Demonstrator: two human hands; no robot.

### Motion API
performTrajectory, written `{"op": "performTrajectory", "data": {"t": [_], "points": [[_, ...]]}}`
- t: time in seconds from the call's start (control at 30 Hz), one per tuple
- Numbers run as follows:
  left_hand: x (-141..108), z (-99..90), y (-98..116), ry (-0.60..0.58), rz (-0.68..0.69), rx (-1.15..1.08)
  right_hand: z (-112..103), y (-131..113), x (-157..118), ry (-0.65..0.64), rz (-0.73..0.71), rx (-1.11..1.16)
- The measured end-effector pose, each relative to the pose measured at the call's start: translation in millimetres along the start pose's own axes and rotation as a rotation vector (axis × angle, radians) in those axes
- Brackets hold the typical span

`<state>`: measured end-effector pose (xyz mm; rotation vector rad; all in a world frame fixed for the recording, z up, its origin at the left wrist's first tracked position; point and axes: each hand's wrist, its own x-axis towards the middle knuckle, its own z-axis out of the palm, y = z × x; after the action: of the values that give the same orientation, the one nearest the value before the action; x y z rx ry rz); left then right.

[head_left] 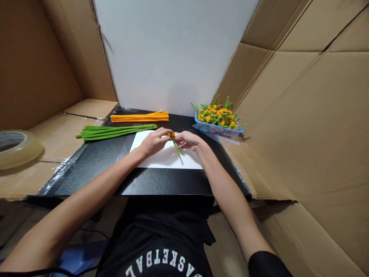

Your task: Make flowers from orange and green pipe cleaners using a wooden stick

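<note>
My left hand [154, 141] and my right hand [187, 140] meet above a white paper sheet [168, 157], with their fingertips pinching a small orange pipe-cleaner piece [171, 134]. A green pipe-cleaner stem [176, 148] runs down and toward me from that orange piece, held between both hands. The fingers hide the join between orange and green. Beyond the left hand lies a tied bundle of green pipe cleaners [115, 132]. A bundle of straight orange pipe cleaners [140, 117] lies farther back.
The paper rests on a black tabletop [86, 179]. At the back right, a blue plastic basket [219, 130] holds several orange-headed green stems. A roll of clear tape [17, 149] lies on cardboard at the left. Cardboard panels [288, 115] flank the table, with a white board [173, 57] behind.
</note>
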<state>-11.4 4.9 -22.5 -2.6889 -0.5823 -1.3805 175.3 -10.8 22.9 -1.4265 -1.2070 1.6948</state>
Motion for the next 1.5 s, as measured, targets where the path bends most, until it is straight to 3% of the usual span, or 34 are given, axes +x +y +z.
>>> {"op": "performTrajectory", "data": {"t": [0.1,0.23,0.37,0.6,0.7,0.87,1.07,1.33,1.5], "points": [[1.2,-1.2,0.0,0.029,-0.044,-0.028,1.0,0.0,-0.4,0.001,-0.078,0.006],[4.4,2.4,5.4,0.219,-0.348,-0.241,2.5,-0.3,0.8,0.123,-0.357,-0.103],[7.2,8.6,9.0,0.349,-0.664,-0.495,2.0,2.6,8.5,0.162,-0.512,-0.157],[8.5,16.5,10.6,0.443,-0.945,-0.877,8.2,8.7,9.4,0.399,-0.774,-0.551],[7.1,18.6,12.3,0.455,-0.982,-0.906,9.5,8.1,7.5,0.479,-0.83,-0.668],[6.2,19.6,12.9,0.419,-0.93,-0.778,4.3,9.4,15.1,0.36,-0.646,-0.531],[7.5,17.2,7.8,0.393,-0.93,-0.738,3.6,4.8,7.9,0.288,-0.907,-0.601],[9.6,15.3,1.0,0.411,-0.994,-0.865,-8.7,6.7,15.9,0.219,-0.811,-0.477],[11.0,13.4,1.2,0.345,-0.988,-0.889,-9.8,3.0,11.9,0.166,-0.82,-0.412]]}}
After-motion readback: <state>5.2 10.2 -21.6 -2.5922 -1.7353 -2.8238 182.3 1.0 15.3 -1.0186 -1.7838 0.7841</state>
